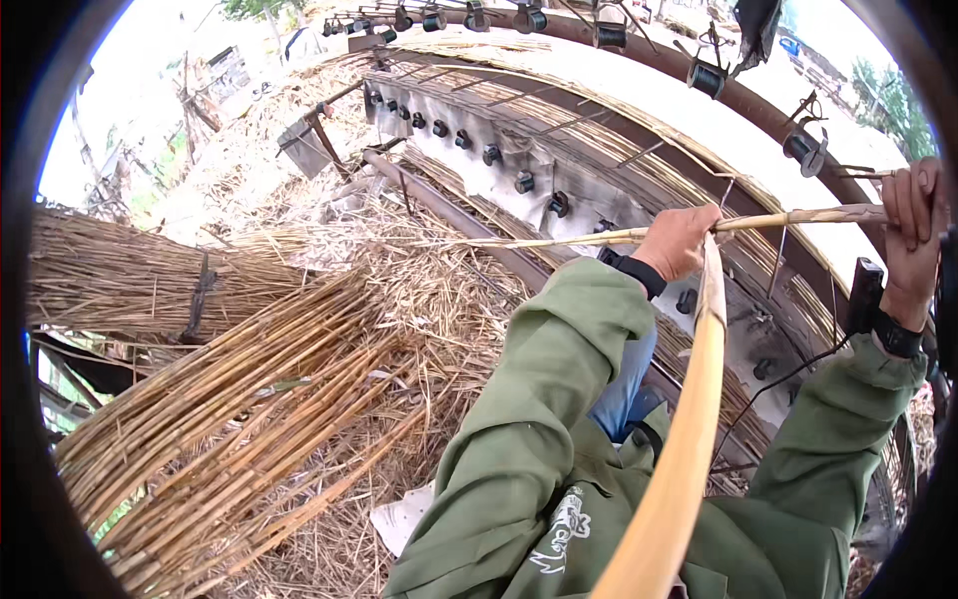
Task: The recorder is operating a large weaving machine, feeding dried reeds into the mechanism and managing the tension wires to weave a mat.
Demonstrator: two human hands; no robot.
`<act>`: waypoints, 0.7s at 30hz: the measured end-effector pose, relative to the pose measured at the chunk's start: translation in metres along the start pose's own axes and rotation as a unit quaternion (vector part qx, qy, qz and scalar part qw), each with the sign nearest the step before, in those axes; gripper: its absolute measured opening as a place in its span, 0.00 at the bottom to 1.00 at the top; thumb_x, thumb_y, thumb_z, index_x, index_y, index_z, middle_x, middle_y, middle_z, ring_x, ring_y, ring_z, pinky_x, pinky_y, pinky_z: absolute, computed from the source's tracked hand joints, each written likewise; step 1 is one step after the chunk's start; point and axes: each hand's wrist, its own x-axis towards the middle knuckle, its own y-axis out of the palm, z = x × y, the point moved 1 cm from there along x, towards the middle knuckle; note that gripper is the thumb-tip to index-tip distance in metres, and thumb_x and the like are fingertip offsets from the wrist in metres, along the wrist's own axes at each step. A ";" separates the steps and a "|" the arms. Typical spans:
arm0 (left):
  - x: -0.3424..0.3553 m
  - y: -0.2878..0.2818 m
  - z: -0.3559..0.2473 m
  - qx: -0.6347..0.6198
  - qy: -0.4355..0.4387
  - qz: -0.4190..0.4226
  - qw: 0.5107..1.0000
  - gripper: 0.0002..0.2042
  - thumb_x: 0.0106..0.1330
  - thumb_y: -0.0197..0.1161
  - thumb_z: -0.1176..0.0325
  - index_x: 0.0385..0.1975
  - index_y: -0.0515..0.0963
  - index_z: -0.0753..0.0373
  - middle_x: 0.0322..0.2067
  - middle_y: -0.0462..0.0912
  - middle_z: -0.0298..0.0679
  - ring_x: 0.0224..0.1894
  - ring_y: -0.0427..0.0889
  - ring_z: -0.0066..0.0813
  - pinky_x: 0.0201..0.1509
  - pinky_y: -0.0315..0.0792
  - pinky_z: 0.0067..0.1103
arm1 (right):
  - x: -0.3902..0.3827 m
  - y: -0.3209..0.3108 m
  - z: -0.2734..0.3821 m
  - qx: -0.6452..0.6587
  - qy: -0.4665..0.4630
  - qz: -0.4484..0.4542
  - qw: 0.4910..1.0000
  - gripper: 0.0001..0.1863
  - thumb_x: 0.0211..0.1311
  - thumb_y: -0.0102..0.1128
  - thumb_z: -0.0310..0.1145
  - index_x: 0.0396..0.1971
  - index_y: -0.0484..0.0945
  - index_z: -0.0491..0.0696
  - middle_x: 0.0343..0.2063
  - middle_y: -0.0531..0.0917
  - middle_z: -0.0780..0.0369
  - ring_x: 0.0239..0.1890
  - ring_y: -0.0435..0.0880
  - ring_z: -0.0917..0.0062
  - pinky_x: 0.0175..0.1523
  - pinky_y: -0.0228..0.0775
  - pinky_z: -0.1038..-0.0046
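My left hand (681, 243) is closed round reed stalks above a long metal frame. One pale yellow reed (689, 429) rises from the lower edge, very close to view, and ends at this hand. A second, thinner reed (798, 217) passes crosswise through the same grip, its tapered tip pointing left over the straw. At the far right, the fingers of my right hand (913, 225) are wrapped round the thicker end of that crosswise reed. Below both hands lies a band of laid reeds (639, 140) along the frame.
Wire spools (707, 78) hang from a curved pipe (758, 105) at the back. Black knobs (491, 154) line a grey strip (439, 105). Left stand a tied reed bundle (120, 275) and loose reeds (230, 409) on straw (439, 329). A dark cable (773, 397) runs by my right wrist.
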 end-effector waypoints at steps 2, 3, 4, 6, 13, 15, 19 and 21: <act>-0.011 0.023 0.002 -0.008 -0.033 0.091 0.995 0.13 0.63 0.55 0.55 0.29 0.67 0.58 0.20 0.74 0.43 0.25 0.75 0.48 0.27 0.68 0.35 | -0.042 -0.029 -0.010 0.051 0.010 -0.077 0.996 0.12 0.70 0.39 0.36 0.30 0.66 0.44 0.10 0.60 0.71 0.13 0.55 0.90 0.24 0.50 0.86; -0.014 0.031 -0.003 -0.006 -0.059 0.149 0.987 0.14 0.63 0.54 0.53 0.29 0.67 0.58 0.21 0.74 0.43 0.26 0.75 0.48 0.29 0.68 0.36 | -0.064 -0.046 -0.017 0.049 0.001 -0.180 0.982 0.13 0.70 0.40 0.37 0.26 0.65 0.47 0.09 0.54 0.73 0.10 0.48 0.89 0.21 0.46 0.84; -0.024 0.046 -0.003 -0.059 -0.036 0.137 0.988 0.16 0.63 0.53 0.50 0.30 0.68 0.58 0.22 0.75 0.42 0.28 0.75 0.49 0.31 0.68 0.36 | -0.087 -0.060 -0.016 0.048 0.011 -0.223 0.974 0.13 0.70 0.40 0.37 0.26 0.65 0.47 0.09 0.54 0.73 0.10 0.48 0.90 0.21 0.46 0.84; -0.041 0.067 -0.006 -0.068 -0.042 0.168 0.983 0.15 0.62 0.53 0.51 0.28 0.68 0.58 0.22 0.75 0.41 0.28 0.75 0.46 0.29 0.68 0.34 | -0.127 -0.075 -0.012 0.054 0.018 -0.284 0.957 0.14 0.71 0.39 0.38 0.26 0.66 0.46 0.10 0.55 0.73 0.10 0.48 0.90 0.21 0.46 0.84; -0.077 0.013 0.017 -0.068 -0.043 0.135 0.988 0.13 0.60 0.57 0.55 0.27 0.69 0.59 0.22 0.73 0.41 0.28 0.75 0.46 0.29 0.68 0.33 | -0.136 0.029 -0.040 0.095 -0.026 -0.157 0.983 0.19 0.69 0.40 0.45 0.21 0.67 0.50 0.09 0.58 0.73 0.10 0.52 0.88 0.20 0.47 0.82; -0.089 0.002 0.008 -0.085 -0.038 0.137 0.986 0.15 0.59 0.58 0.54 0.33 0.70 0.59 0.29 0.73 0.41 0.32 0.74 0.45 0.33 0.69 0.32 | -0.131 0.054 -0.040 0.125 -0.034 -0.024 0.991 0.19 0.64 0.52 0.44 0.15 0.69 0.50 0.09 0.67 0.72 0.11 0.63 0.86 0.19 0.54 0.81; -0.116 -0.039 -0.030 -0.031 -0.024 0.067 0.997 0.18 0.63 0.53 0.53 0.40 0.71 0.63 0.40 0.73 0.46 0.43 0.72 0.46 0.45 0.69 0.32 | -0.126 0.060 -0.035 0.166 -0.060 0.261 0.949 0.12 0.55 0.65 0.36 0.25 0.79 0.41 0.16 0.77 0.64 0.18 0.75 0.76 0.25 0.65 0.74; -0.159 -0.066 -0.030 -0.006 -0.104 -0.037 0.994 0.19 0.68 0.47 0.53 0.34 0.72 0.66 0.35 0.75 0.45 0.39 0.74 0.42 0.43 0.69 0.30 | -0.126 0.071 -0.052 0.210 -0.064 0.360 0.907 0.17 0.55 0.64 0.40 0.30 0.79 0.38 0.22 0.79 0.58 0.24 0.77 0.69 0.30 0.66 0.71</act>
